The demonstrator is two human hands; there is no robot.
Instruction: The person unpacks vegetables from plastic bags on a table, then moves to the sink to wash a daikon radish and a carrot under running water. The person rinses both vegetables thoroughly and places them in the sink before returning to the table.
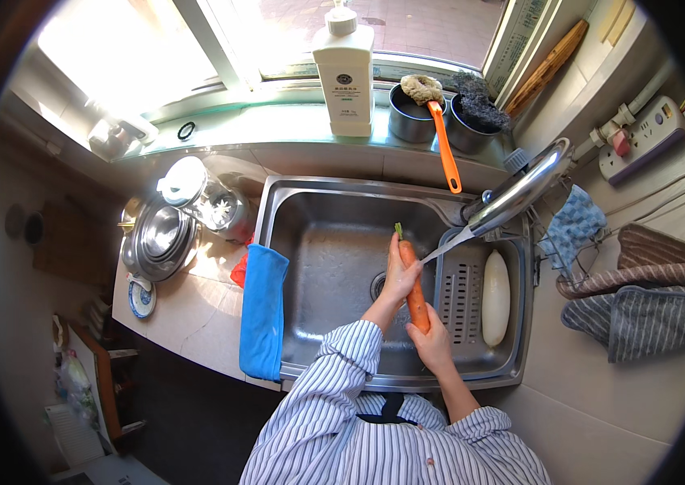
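Note:
A large orange carrot (417, 301) with a short green stem stub is held over the stainless steel sink (324, 267). My left hand (402, 273) wraps around its upper part, near the stem. Its lower end is gripped by my right hand (432, 342). Running water (448, 245) from the curved chrome faucet (515, 191) strikes the carrot by my left hand. To the right, a white radish (495, 298) lies in the drain basket (462, 303) with its slotted base. Part of the sink drain (377, 285) shows behind my left hand.
A blue cloth (262, 315) hangs over the sink's left rim. Metal bowls (160, 236) and a glass jar (224, 209) stand on the left counter. On the windowsill are a white pump bottle (344, 79) and metal cups, one holding an orange-handled brush (444, 148). Towels (660, 315) hang at right.

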